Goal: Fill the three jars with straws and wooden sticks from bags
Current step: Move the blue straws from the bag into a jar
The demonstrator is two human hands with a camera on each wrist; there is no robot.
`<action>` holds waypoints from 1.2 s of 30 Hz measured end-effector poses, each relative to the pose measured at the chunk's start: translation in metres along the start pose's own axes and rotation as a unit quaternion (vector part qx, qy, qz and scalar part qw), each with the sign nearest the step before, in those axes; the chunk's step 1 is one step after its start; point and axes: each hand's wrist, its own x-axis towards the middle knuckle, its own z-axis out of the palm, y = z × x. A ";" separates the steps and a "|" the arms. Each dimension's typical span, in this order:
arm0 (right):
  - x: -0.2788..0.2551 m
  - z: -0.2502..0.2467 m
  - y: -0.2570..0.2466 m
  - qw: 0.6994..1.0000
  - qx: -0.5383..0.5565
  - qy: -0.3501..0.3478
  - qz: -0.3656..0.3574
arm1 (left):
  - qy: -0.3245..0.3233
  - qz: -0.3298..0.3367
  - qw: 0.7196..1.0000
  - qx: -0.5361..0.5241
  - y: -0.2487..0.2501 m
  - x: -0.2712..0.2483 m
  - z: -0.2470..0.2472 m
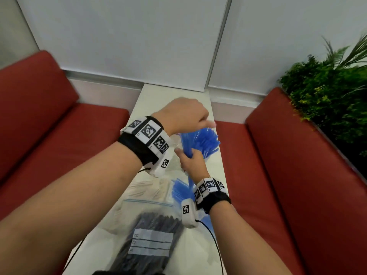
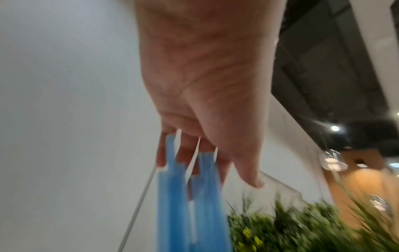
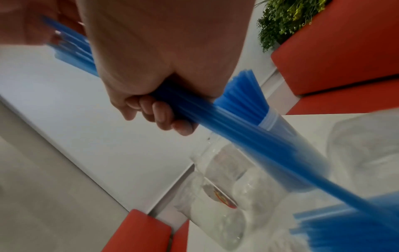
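My right hand [image 1: 191,161] grips a bundle of blue straws [image 1: 187,147] upright over the white table [image 1: 174,92]; the right wrist view shows its fingers [image 3: 159,116] curled round the bundle [image 3: 226,122]. Just behind it, a clear jar [image 3: 278,136] holds a fan of blue straws [image 1: 206,141]. My left hand [image 1: 184,116] hovers above them, its straight fingers [image 2: 166,153] touching straw tips [image 2: 170,187], the thumb apart. Two more clear jars [image 3: 215,187] [image 3: 362,145] stand beside the first; my arms mostly hide them in the head view.
Near me on the table lie a zip bag of black straws [image 1: 151,235], a bag of wooden sticks [image 1: 147,189] and a bag of blue straws [image 1: 178,192]. Red sofa cushions [image 1: 59,135] flank the narrow table. A green plant [image 1: 327,92] stands at the right.
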 end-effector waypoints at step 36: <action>-0.013 -0.034 -0.128 0.968 0.177 0.034 -0.174 | -0.137 -0.332 0.153 -0.921 0.028 -0.043 0.124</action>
